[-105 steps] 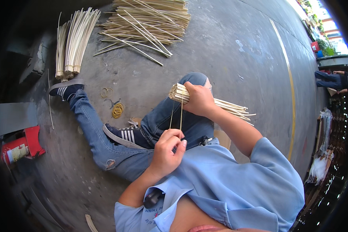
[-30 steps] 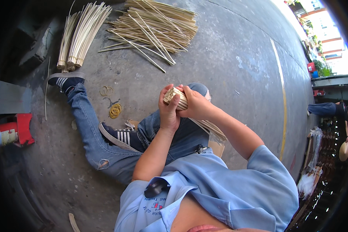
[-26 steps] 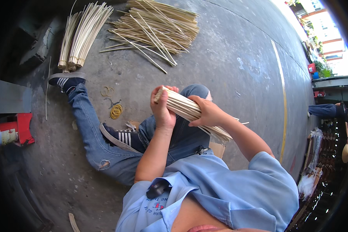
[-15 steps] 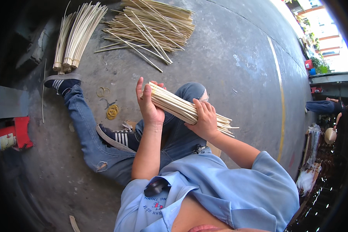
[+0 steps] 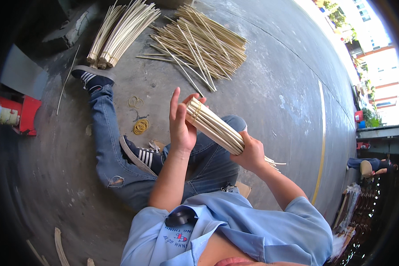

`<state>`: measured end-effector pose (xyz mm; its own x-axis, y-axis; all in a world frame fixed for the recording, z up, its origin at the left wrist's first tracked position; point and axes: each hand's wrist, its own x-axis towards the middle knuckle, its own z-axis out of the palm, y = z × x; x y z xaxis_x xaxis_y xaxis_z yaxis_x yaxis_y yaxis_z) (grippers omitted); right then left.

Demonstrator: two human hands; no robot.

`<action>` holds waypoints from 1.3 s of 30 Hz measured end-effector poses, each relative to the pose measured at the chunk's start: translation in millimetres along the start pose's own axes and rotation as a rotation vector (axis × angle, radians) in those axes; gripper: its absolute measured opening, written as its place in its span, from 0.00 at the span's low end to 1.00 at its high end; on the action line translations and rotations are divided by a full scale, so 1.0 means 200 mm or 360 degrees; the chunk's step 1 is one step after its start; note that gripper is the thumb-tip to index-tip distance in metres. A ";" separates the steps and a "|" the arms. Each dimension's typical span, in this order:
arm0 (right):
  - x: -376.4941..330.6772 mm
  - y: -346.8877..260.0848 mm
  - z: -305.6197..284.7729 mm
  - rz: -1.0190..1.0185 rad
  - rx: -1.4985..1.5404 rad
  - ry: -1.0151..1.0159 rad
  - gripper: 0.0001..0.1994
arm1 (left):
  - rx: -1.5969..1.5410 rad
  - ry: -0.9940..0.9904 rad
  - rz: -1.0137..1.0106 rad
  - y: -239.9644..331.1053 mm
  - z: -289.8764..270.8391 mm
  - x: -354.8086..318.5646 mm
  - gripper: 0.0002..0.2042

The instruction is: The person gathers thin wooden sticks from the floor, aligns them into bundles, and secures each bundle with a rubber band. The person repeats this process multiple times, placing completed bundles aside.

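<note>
A bundle of thin pale wooden sticks (image 5: 217, 130) is held at a slant above my right knee, with a yellow rubber band round its upper left end. My right hand (image 5: 251, 153) is wrapped round its lower part, and loose tips poke out beyond the hand. At the banded end is my left hand (image 5: 182, 128), thumb and forefinger stretched up and apart; its other fingers are partly behind the sticks. On the floor near my shoe lie a heap of yellow rubber bands (image 5: 141, 127) and a few loose bands (image 5: 135, 103).
A pile of loose sticks (image 5: 204, 44) lies on the concrete floor ahead. Tied bundles (image 5: 126, 35) stand by my outstretched shoe (image 5: 93, 77). At the left is a red container (image 5: 29, 116); a person (image 5: 372, 166) is at the far right.
My right hand has turned from lying over the sticks to gripping round them. The bundle tilts more steeply, its banded end still by my left hand. The view has shifted.
</note>
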<state>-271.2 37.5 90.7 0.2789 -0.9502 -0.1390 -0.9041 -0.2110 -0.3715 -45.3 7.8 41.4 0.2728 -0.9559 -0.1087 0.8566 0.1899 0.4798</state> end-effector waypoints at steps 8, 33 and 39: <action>0.10 -0.24 -0.02 -0.0033 0.0120 -0.0276 0.26 | -0.0131 0.0095 -0.0047 0.11 -0.04 -0.03 0.32; 0.18 -0.37 -0.11 -0.0144 0.0688 -0.0788 0.28 | 0.0027 -0.0058 -0.0055 0.11 -0.03 -0.13 0.37; 0.17 -0.31 -0.14 -0.0079 0.0684 -0.0905 0.30 | -0.0342 0.0013 -0.0003 0.24 -0.05 -0.03 0.41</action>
<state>-214.1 12.7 135.2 0.5482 -0.6501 -0.5261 -0.7108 -0.0307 -0.7027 -2.0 25.2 56.6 0.2738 -0.9547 -0.1167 0.9305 0.2323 0.2832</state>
